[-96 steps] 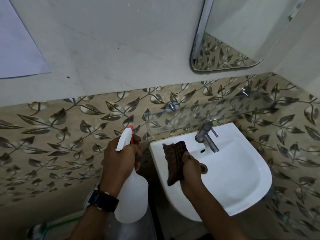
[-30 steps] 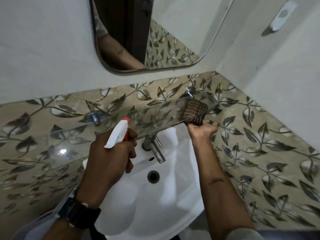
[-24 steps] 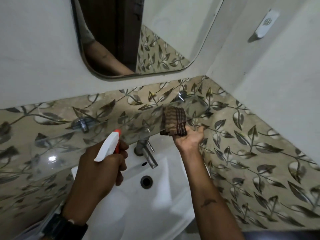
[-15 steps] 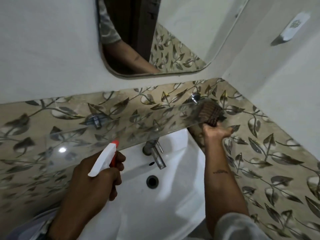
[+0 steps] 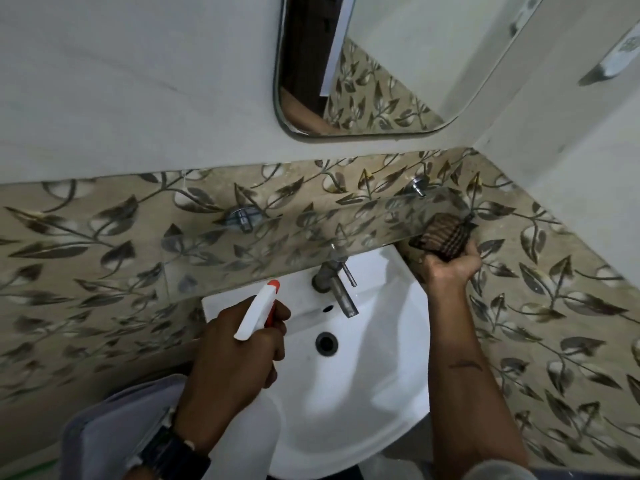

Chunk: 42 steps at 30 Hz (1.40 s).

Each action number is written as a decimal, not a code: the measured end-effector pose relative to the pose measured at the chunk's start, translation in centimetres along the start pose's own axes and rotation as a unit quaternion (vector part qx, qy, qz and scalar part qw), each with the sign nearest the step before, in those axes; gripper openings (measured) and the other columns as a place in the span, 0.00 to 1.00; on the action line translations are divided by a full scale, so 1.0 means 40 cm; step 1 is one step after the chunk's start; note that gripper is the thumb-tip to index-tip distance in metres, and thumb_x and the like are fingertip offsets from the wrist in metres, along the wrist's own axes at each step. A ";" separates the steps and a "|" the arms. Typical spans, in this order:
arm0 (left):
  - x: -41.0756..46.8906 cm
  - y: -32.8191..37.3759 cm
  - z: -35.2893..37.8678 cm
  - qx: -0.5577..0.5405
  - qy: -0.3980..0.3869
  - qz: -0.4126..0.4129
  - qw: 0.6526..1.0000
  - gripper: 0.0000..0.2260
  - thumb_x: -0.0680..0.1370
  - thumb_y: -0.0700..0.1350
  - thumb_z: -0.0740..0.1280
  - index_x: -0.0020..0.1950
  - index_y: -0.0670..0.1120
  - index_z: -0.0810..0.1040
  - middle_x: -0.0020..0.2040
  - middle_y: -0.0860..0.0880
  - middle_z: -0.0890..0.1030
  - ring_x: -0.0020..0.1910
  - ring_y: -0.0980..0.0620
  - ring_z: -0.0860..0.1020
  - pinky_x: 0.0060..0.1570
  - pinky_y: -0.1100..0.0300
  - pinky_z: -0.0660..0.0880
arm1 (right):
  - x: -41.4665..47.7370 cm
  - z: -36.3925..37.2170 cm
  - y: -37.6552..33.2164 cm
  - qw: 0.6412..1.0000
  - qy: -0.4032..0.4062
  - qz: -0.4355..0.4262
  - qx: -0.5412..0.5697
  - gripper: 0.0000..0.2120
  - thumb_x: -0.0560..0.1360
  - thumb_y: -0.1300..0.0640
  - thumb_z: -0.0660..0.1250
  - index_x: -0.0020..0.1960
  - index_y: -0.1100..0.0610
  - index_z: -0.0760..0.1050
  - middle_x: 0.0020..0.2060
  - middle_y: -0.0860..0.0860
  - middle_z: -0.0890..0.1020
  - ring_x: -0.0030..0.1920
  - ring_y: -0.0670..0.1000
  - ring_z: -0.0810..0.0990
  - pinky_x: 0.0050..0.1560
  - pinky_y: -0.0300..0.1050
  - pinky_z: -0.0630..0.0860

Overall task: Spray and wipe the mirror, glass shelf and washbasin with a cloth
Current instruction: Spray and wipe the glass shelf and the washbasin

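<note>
A clear glass shelf (image 5: 284,244) runs along the leaf-patterned wall above the white washbasin (image 5: 367,393). My right hand (image 5: 450,268) grips a folded brown striped cloth (image 5: 441,235) and presses it against the shelf's right end. My left hand (image 5: 235,362) holds a white spray bottle (image 5: 258,315) with an orange nozzle over the basin's left side, with the nozzle turned toward the shelf. The mirror (image 5: 381,64) hangs on the wall above.
A metal tap (image 5: 337,289) stands at the back of the basin, under the shelf. Two metal brackets (image 5: 242,218) hold the shelf to the wall. The side wall closes in on the right, with a small fitting (image 5: 620,57) high up.
My right hand has carried the cloth from the basin up to the shelf and rubbed it back and forth near the right end. My left hand with the bottle has sunk lower.
</note>
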<state>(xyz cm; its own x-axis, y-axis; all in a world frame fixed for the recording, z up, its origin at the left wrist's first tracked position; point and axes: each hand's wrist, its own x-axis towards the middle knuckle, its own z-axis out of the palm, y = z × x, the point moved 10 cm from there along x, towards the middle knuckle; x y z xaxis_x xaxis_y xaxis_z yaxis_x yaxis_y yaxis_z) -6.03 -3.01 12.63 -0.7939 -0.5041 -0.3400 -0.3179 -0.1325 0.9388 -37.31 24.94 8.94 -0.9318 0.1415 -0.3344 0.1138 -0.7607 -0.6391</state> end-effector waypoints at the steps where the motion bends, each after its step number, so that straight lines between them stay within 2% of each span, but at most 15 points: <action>1: -0.003 -0.008 -0.002 0.000 -0.006 -0.001 1.000 0.14 0.70 0.27 0.64 0.41 0.43 0.83 0.36 0.41 0.81 0.22 0.48 0.72 0.23 0.58 0.71 | -0.004 -0.005 0.006 1.000 0.017 0.016 0.005 0.18 0.84 0.51 0.54 0.56 0.56 0.80 0.45 0.56 0.88 0.53 0.57 0.81 0.62 0.50 0.77; 3: -0.010 -0.029 -0.013 -0.006 -0.008 -0.001 1.000 0.14 0.71 0.27 0.64 0.41 0.44 0.83 0.37 0.40 0.80 0.22 0.49 0.72 0.23 0.58 0.71 | -0.007 -0.029 0.006 0.999 0.033 0.027 -0.007 0.17 0.83 0.51 0.56 0.58 0.58 0.80 0.50 0.57 0.87 0.54 0.58 0.81 0.67 0.52 0.75; 5: -0.025 -0.043 -0.022 -0.022 -0.014 -0.002 1.000 0.14 0.73 0.28 0.64 0.41 0.44 0.83 0.37 0.38 0.80 0.23 0.49 0.71 0.24 0.57 0.71 | -0.053 -0.058 0.005 1.000 0.012 0.012 -0.001 0.18 0.82 0.52 0.57 0.63 0.59 0.79 0.59 0.58 0.84 0.56 0.58 0.82 0.66 0.51 0.77; 8: -0.043 -0.083 -0.036 -0.030 -0.012 -0.012 0.999 0.15 0.73 0.29 0.64 0.40 0.47 0.84 0.31 0.44 0.79 0.24 0.47 0.72 0.25 0.55 0.71 | -0.173 -0.097 -0.007 0.999 -0.033 0.004 0.015 0.14 0.80 0.54 0.61 0.58 0.58 0.80 0.50 0.54 0.85 0.42 0.52 0.87 0.45 0.42 0.83; 9: -0.046 -0.102 -0.044 -0.031 -0.008 -0.017 0.999 0.15 0.73 0.30 0.64 0.39 0.48 0.84 0.29 0.47 0.80 0.24 0.47 0.73 0.26 0.55 0.71 | -0.208 -0.119 0.001 0.999 -0.035 0.008 0.008 0.14 0.77 0.53 0.63 0.59 0.58 0.80 0.50 0.53 0.85 0.43 0.52 0.87 0.45 0.43 0.84; 14: -0.056 -0.208 -0.067 -0.005 -0.006 -0.051 0.999 0.10 0.72 0.31 0.64 0.42 0.43 0.83 0.28 0.49 0.79 0.24 0.44 0.74 0.28 0.53 0.73 | -0.390 -0.230 0.084 0.994 -0.027 0.077 -0.073 0.21 0.81 0.51 0.60 0.70 0.59 0.75 0.60 0.55 0.84 0.56 0.54 0.85 0.53 0.47 0.84; 17: -0.074 -0.268 -0.087 0.013 0.009 -0.075 0.997 0.09 0.72 0.32 0.64 0.42 0.42 0.82 0.30 0.46 0.79 0.24 0.45 0.74 0.28 0.54 0.72 | -0.463 -0.297 0.138 0.987 -0.033 0.134 -0.079 0.20 0.85 0.53 0.55 0.73 0.59 0.72 0.68 0.56 0.80 0.67 0.55 0.80 0.67 0.54 0.75; 23: -0.081 -0.345 -0.113 0.040 0.046 -0.115 0.992 0.06 0.72 0.39 0.65 0.42 0.46 0.81 0.35 0.43 0.80 0.28 0.45 0.77 0.26 0.61 0.72 | -0.538 -0.348 0.209 0.972 -0.036 0.186 -0.141 0.19 0.85 0.53 0.55 0.73 0.58 0.73 0.67 0.55 0.80 0.67 0.53 0.80 0.65 0.52 0.77; 26: -0.077 -0.354 -0.112 0.044 0.063 -0.122 0.990 0.06 0.74 0.39 0.63 0.42 0.42 0.80 0.34 0.44 0.79 0.29 0.44 0.77 0.24 0.62 0.72 | -0.549 -0.344 0.225 0.967 -0.046 0.202 -0.151 0.19 0.85 0.54 0.55 0.73 0.58 0.72 0.67 0.54 0.81 0.66 0.53 0.81 0.62 0.50 0.80; 27: -0.078 -0.355 -0.111 0.045 0.070 -0.124 0.989 0.06 0.75 0.38 0.63 0.42 0.41 0.79 0.34 0.44 0.79 0.28 0.44 0.76 0.25 0.62 0.72 | -0.550 -0.343 0.227 0.966 -0.049 0.203 -0.153 0.19 0.85 0.54 0.55 0.73 0.57 0.72 0.67 0.54 0.81 0.66 0.52 0.81 0.62 0.49 0.80; 31: -0.078 -0.348 -0.094 0.099 0.066 -0.124 0.985 0.11 0.76 0.39 0.62 0.36 0.48 0.77 0.31 0.44 0.79 0.24 0.48 0.77 0.32 0.60 0.72 | -0.543 -0.345 0.220 0.964 -0.054 0.198 -0.168 0.20 0.85 0.54 0.55 0.73 0.57 0.72 0.68 0.54 0.80 0.67 0.53 0.80 0.66 0.51 0.77; 33: -0.078 -0.342 -0.085 0.122 0.068 -0.122 0.983 0.09 0.75 0.38 0.61 0.37 0.43 0.79 0.30 0.42 0.78 0.27 0.45 0.77 0.31 0.59 0.71 | -0.540 -0.345 0.212 0.964 -0.058 0.197 -0.169 0.19 0.85 0.54 0.55 0.73 0.57 0.73 0.67 0.54 0.81 0.66 0.52 0.81 0.64 0.49 0.79; 36: -0.079 -0.341 -0.073 0.080 0.093 -0.125 0.985 0.10 0.76 0.39 0.61 0.41 0.34 0.77 0.33 0.41 0.76 0.28 0.44 0.74 0.31 0.59 0.71 | -0.535 -0.349 0.199 0.964 -0.062 0.193 -0.173 0.19 0.85 0.54 0.55 0.73 0.57 0.73 0.67 0.53 0.81 0.66 0.52 0.81 0.64 0.50 0.78; 40: -0.074 -0.342 -0.054 0.077 0.084 -0.139 0.984 0.11 0.75 0.39 0.62 0.44 0.33 0.80 0.33 0.42 0.78 0.29 0.45 0.76 0.30 0.60 0.71 | -0.520 -0.366 0.188 0.964 -0.055 0.195 -0.173 0.20 0.85 0.54 0.56 0.73 0.57 0.72 0.68 0.54 0.79 0.69 0.53 0.78 0.69 0.52 0.73; 42: -0.071 -0.335 -0.046 0.091 0.080 -0.135 0.983 0.13 0.73 0.42 0.62 0.39 0.33 0.78 0.31 0.41 0.77 0.29 0.43 0.76 0.31 0.58 0.72 | -0.514 -0.372 0.186 0.965 -0.051 0.197 -0.166 0.20 0.85 0.54 0.55 0.73 0.57 0.72 0.69 0.53 0.79 0.69 0.53 0.78 0.69 0.52 0.73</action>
<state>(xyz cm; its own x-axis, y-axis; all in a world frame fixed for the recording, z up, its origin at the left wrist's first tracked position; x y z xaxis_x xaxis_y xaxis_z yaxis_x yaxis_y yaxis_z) 1.42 -1.37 1.12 -0.5805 -0.6015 -0.5488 -0.6052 -0.1321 0.7850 -12.16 25.78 0.76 -0.8204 -0.1930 -0.5383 0.5549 -0.4961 -0.6678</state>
